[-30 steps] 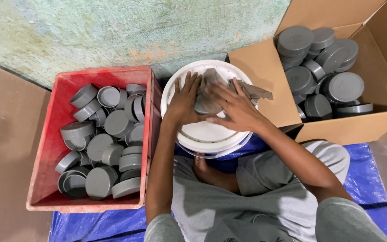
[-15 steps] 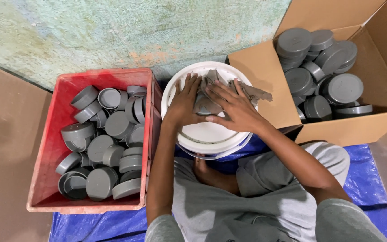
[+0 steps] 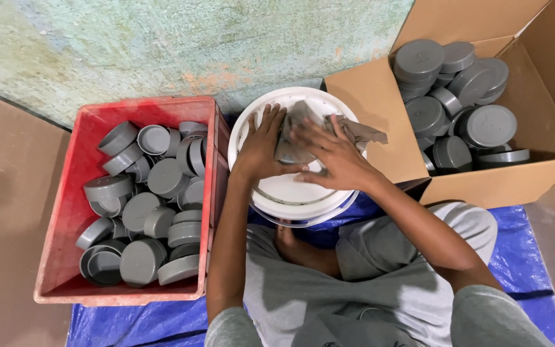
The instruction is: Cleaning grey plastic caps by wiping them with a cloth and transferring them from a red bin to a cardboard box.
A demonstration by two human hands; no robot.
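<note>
A white bucket (image 3: 290,193) stands upside down in front of me, between my knees. On its flat top lies a crumpled grey cloth (image 3: 293,138), with one loose end (image 3: 364,133) hanging toward the cardboard box. My left hand (image 3: 259,146) cups the cloth's left side with its fingers curled against it. My right hand (image 3: 336,157) lies over the cloth from the right, fingers spread and pressing down. Whatever is under the cloth is hidden.
A red plastic crate (image 3: 65,225) at my left holds several grey round caps (image 3: 162,177). An open cardboard box (image 3: 483,183) at my right holds more grey caps (image 3: 489,125), some stacked. I sit on a blue tarp (image 3: 521,250) by a mottled wall.
Both hands stay on the cloth atop the bucket. My right hand's fingers have shifted slightly over it; nothing else moved.
</note>
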